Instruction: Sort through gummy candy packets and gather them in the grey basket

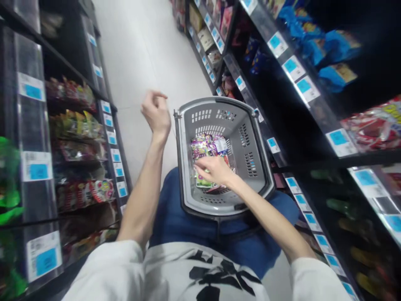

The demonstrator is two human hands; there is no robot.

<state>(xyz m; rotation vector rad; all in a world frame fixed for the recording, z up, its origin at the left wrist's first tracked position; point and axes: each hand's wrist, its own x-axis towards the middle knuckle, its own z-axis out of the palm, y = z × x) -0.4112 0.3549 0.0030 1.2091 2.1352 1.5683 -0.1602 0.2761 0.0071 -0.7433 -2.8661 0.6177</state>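
Note:
A grey plastic shopping basket (250,142) with slotted walls stands in front of my knees. Several colourful snack packets (200,146) lie on its bottom, mostly purple, yellow and green. My right hand (214,170) reaches in over the packets from the right, its fingers bent to the left with a gap between them. I see nothing held in it, though part of the packets beneath is hidden by the hand. Outside the basket's left rim, my left hand (156,112) is raised over the aisle floor. Its fingers are loosely curled and apart, with nothing in them.
Dark shelves with bagged sweets (78,125) and price tags (116,156) line the left side. On the right, another rack (319,161) carries blue bags (338,77) and red packets (372,129), close to the basket. Pale floor (138,50) runs ahead between them.

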